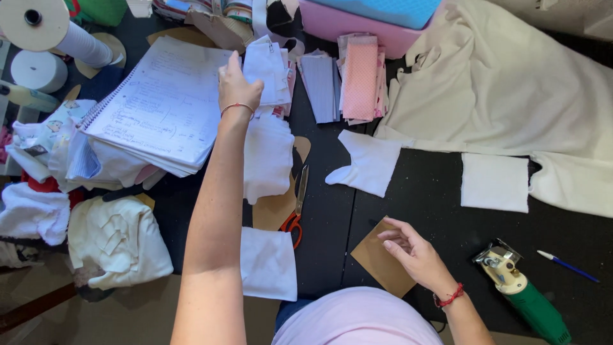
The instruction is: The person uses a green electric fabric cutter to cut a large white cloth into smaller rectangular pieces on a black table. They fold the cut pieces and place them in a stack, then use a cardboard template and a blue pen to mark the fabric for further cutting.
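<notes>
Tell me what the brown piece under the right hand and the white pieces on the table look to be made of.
Brown piece: likely cardboard or kraft paper; flat, matte, crisp straight edges. White pieces: seemingly soft knit fabric, slightly fuzzy and limp.

A black worktop (447, 230) carries it all. At its left lies an open spiral notebook (159, 105) on a heap of cloth, with thread cones (38, 29) beyond it. Stacks of cut fabric (348, 76) sit at the far edge beside a pink box (357, 22). A big cream cloth (504, 83) spreads over the right. White cut pieces (495, 182) lie in the middle, orange-handled scissors (297, 211) on a brown card pattern (274, 207). Nearer lie another brown card (377, 262), a green electric cutter (527, 294) and a blue pen (568, 265).
</notes>
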